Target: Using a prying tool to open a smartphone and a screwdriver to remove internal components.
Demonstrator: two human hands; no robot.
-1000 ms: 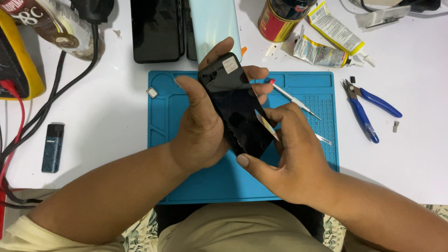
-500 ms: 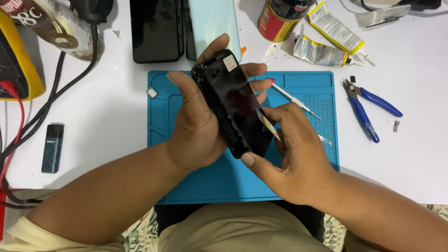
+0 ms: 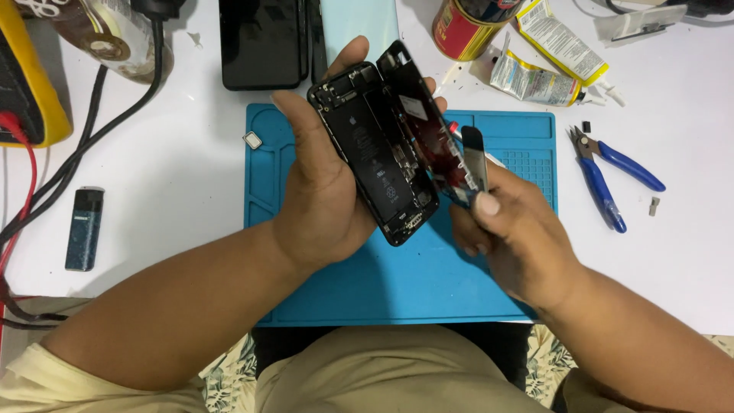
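My left hand (image 3: pixel 317 199) grips a black smartphone body (image 3: pixel 375 157) above the blue work mat (image 3: pixel 397 283), its inside with battery and boards facing up. The phone's screen panel (image 3: pixel 424 115) is swung open to the right like a book cover, still joined along one side. My right hand (image 3: pixel 516 229) holds a thin flat metal prying tool (image 3: pixel 474 157) upright next to the lifted screen's lower edge, fingers also touching that edge.
Blue-handled cutters (image 3: pixel 608 176) lie right of the mat. A red tin (image 3: pixel 462 27) and glue tubes (image 3: pixel 547 65) sit at the back. Two dark phones (image 3: pixel 264 42) lie behind the mat. A lighter (image 3: pixel 82 228), cables (image 3: pixel 92 145) and a yellow meter (image 3: pixel 27 84) are on the left.
The phone was closed with the tool wedged at its edge; now the screen panel has swung open to the right, exposing the insides.
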